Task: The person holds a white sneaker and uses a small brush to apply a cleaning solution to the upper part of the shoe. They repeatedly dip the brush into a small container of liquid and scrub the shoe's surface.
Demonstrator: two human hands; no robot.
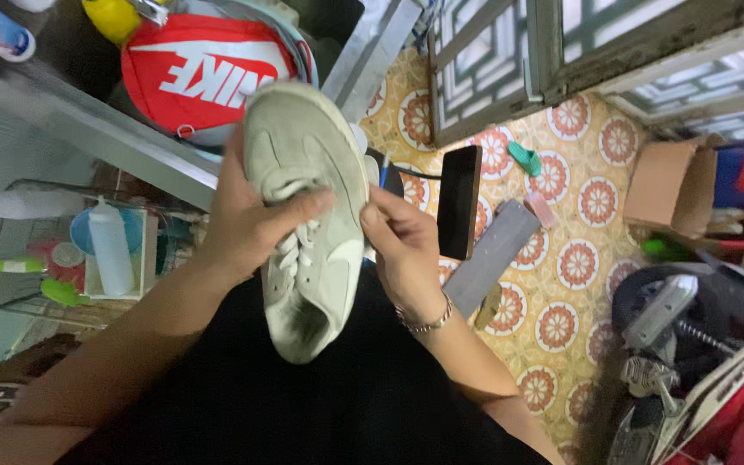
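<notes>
head view, left hand (pixel 247 226), right hand (pixel 402 250) gripping sneaker (pixel 307 215)

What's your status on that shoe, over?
Left hand wraps the pale suede sneaker, thumb across the laces. Right hand pinches its side. Phone and grey block on the floor behind, clear of the hands.

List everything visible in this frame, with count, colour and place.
shoe: one, pale grey-green, centre, held in both hands
bag: one, red with white lettering, top left on a ledge
squeeze bottle: one, white, left in a wire rack
phone: one, black, upright right of the shoe
cardboard box: one, brown, right on the patterned floor
bracelet: one, silver, right wrist
left hand: grips the shoe
right hand: holds the shoe's side
</notes>
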